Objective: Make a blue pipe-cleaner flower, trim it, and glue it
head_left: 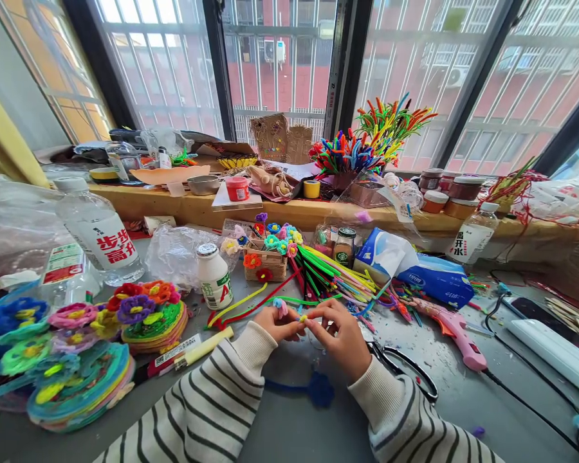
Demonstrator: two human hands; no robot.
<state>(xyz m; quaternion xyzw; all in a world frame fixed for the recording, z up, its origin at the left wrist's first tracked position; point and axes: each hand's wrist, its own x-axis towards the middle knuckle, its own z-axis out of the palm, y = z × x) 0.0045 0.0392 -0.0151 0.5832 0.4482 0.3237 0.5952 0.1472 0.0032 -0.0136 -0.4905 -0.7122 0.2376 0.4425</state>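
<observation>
My left hand (278, 323) and my right hand (340, 335) meet over the grey table, both pinching a small pipe-cleaner flower (302, 317) with a yellow centre; a pink fuzzy bit (280, 306) sticks up at my left fingertips. Both arms wear striped sleeves. Just beyond my hands lies a bundle of coloured pipe cleaners (332, 273). A blue pipe-cleaner flower (318, 388) lies on the table between my wrists. Black scissors (405, 370) rest by my right wrist.
Stacks of round pipe-cleaner flower coasters (77, 366) fill the left. A small wooden crate of flowers (267, 257), a white drink bottle (213, 275), water bottles (99, 228), a tissue pack (429, 273) and a pink glue gun (456, 331) surround my hands. A cluttered windowsill (299, 209) runs behind.
</observation>
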